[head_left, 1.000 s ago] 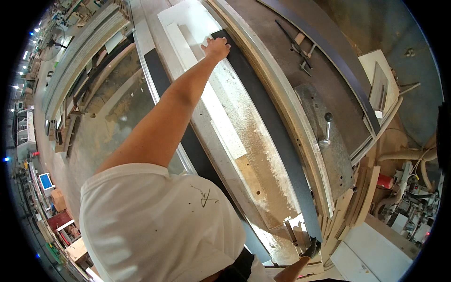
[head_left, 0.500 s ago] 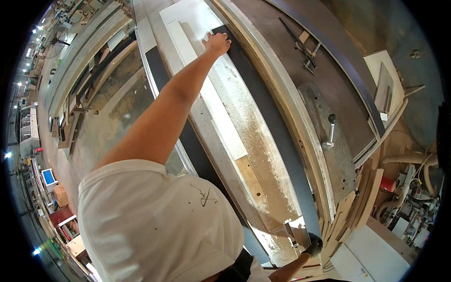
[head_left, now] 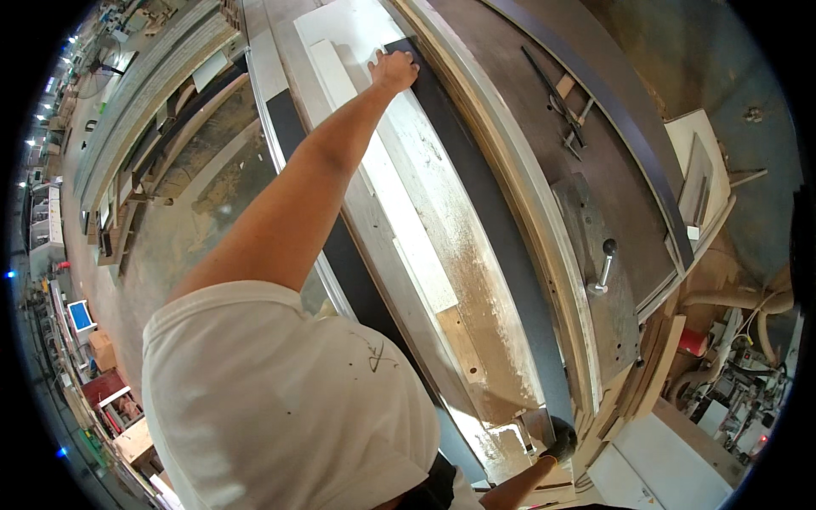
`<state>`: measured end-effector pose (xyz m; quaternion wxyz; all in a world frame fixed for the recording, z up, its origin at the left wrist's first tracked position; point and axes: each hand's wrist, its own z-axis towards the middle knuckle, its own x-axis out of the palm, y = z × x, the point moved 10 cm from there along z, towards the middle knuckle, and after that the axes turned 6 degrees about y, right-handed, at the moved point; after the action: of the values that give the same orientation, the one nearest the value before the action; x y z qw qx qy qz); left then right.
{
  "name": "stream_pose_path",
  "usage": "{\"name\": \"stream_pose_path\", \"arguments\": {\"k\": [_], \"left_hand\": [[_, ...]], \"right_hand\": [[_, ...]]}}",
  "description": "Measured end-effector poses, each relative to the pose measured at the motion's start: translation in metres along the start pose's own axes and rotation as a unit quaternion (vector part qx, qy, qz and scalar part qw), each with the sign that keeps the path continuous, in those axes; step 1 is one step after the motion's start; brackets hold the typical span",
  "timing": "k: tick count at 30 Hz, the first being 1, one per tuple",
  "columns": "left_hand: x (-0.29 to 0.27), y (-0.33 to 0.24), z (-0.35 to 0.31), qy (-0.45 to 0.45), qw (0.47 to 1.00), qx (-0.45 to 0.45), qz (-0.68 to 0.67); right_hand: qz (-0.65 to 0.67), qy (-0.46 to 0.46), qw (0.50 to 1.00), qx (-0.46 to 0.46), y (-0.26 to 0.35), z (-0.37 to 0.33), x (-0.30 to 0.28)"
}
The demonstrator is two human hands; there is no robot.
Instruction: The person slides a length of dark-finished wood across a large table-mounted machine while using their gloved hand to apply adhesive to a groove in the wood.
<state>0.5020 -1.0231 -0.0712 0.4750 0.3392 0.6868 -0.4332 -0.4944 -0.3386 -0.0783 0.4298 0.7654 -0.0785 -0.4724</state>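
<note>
A long, narrow dark board [head_left: 500, 204] lies lengthwise beside a raised wooden rail. My bare left hand [head_left: 394, 70] reaches far out to the board's far end, its fingers bent over the edge and its thumb on the left side. At the near end my right hand [head_left: 559, 442], in a dark glove, closes round the same board; most of its fingers are hidden. Left of the board runs a worn, dusty bed [head_left: 476, 272] with a white strip [head_left: 416, 246] along it.
A second dark panel [head_left: 361, 268] lies to the left, past a metal edge. On the right are a lever with a black knob [head_left: 604, 268], a dark clamp-like tool [head_left: 552, 98] and a large curved-looking panel edge [head_left: 620, 110]. Stacked boards [head_left: 157, 93] stand at far left.
My view has shifted slightly, so the bench and the things on the right sit a little lower. Both hands stay at the two ends of the dark board.
</note>
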Motion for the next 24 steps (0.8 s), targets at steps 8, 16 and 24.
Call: {"name": "stream_pose_path", "arguments": {"k": [8, 16, 24], "left_hand": [[-0.018, 0.032, 0.041, -0.009, 1.000, -0.007, 0.016], [-0.031, 0.057, 0.091, -0.040, 0.999, -0.006, 0.019], [-0.045, 0.086, 0.128, -0.040, 0.999, -0.011, 0.021]], "right_hand": [[-0.016, 0.021, 0.999, 0.032, 0.080, -0.038, 0.075], [0.073, 0.113, 0.991, 0.024, 0.117, -0.055, 0.124], [-0.031, 0.145, 0.987, -0.063, 0.183, -0.083, 0.165]]}}
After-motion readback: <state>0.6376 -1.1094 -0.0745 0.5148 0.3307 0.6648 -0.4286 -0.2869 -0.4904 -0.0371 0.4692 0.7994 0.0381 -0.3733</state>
